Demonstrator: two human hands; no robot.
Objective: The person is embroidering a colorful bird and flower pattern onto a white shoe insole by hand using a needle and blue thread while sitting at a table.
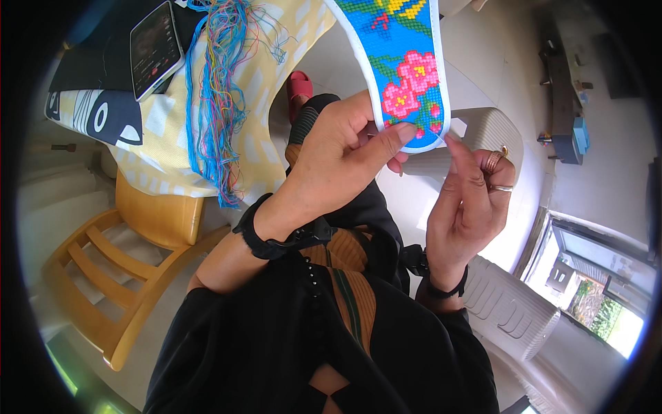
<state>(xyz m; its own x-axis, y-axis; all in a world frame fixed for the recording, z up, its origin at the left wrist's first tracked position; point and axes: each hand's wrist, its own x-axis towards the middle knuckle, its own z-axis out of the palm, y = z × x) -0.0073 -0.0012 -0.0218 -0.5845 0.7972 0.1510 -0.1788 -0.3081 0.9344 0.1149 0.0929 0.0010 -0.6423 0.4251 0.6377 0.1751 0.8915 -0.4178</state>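
A cross-stitched insole (408, 72) hangs in front of me, its rounded end towards me. It has a blue ground, pink flowers, green leaves and a white edging. My left hand (346, 150) grips this end from the left, thumb on the stitched face and fingers behind. At the lower right edge, the thumb and index finger of my right hand (470, 191) are pinched together. A fine pale line runs from them across the blue stitching; whether it is needle or thread is hard to tell. Two rings are on the right hand.
Left, a patterned tablecloth (155, 171) covers a table, bearing a bundle of coloured embroidery threads (214, 103) and a smartphone (156, 52). A wooden chair (119, 264) stands at lower left. Ribbed plastic stools (489, 134) are at right. A red slipper (300, 85) shows below.
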